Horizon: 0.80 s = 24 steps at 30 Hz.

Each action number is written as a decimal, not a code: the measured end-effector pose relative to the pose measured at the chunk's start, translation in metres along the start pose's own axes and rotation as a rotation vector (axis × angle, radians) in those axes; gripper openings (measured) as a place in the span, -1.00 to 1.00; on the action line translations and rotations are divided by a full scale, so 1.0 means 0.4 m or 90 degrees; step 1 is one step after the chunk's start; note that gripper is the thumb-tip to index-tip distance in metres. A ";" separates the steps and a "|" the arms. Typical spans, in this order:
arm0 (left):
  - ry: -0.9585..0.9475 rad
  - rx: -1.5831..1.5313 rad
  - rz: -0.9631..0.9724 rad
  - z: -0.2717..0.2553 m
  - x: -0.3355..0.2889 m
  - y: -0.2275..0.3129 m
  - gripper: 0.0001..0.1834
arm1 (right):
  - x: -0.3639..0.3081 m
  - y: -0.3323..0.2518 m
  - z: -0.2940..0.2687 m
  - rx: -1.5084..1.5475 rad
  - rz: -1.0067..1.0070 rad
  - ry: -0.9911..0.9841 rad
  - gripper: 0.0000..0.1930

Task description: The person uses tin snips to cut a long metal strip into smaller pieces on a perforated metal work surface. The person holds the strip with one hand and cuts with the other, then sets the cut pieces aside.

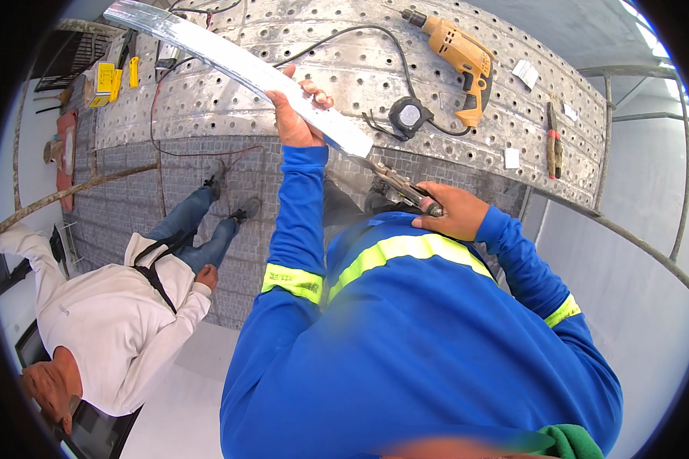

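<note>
Hands hold metal strip and, apparently, locking pliers

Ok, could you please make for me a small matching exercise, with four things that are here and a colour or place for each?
Things:
1. Power drill
2. Tape measure
3. Metal strip
4. Plier-like tool

Colours or places:
A. Held by the left fingers
B. Black with a pale round centre
C. Held by the right fingers
D. Orange-yellow body

Right pairs: 1-D, 2-B, 3-A, 4-C
</note>
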<state>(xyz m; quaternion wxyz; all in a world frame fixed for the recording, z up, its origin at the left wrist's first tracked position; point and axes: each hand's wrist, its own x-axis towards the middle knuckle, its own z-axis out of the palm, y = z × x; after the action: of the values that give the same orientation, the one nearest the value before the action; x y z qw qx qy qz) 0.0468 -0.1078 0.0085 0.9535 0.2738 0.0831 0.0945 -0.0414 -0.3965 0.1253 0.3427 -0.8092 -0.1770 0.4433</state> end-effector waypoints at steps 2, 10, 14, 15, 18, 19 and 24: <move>0.016 0.029 0.045 0.014 0.007 -0.010 -0.04 | -0.008 0.005 0.015 -0.149 0.049 0.083 -0.26; -0.101 -0.015 0.056 0.008 0.068 0.101 0.02 | -0.050 0.073 -0.009 -0.022 0.007 0.106 -0.25; -0.238 -0.143 -0.066 -0.015 0.077 0.138 0.11 | -0.044 0.082 -0.001 0.081 -0.080 0.071 -0.26; -0.254 -0.162 -0.076 -0.017 0.077 0.134 0.15 | -0.037 0.080 0.000 0.102 -0.110 0.063 -0.26; -0.323 -0.227 -0.085 -0.019 0.077 0.117 0.17 | -0.026 0.068 -0.001 0.131 -0.102 0.006 -0.27; -0.349 -0.239 -0.076 -0.019 0.078 0.114 0.16 | -0.023 0.062 -0.001 0.123 -0.114 0.005 -0.27; -0.415 -0.318 -0.054 -0.013 0.085 0.112 0.12 | -0.023 0.043 -0.003 0.147 -0.085 -0.033 -0.26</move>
<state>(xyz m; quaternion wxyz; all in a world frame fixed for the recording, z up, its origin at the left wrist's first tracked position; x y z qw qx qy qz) 0.0725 -0.0604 0.0247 0.9702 0.0456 -0.2374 -0.0192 -0.0456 -0.4145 0.1188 0.4576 -0.7392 -0.1872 0.4573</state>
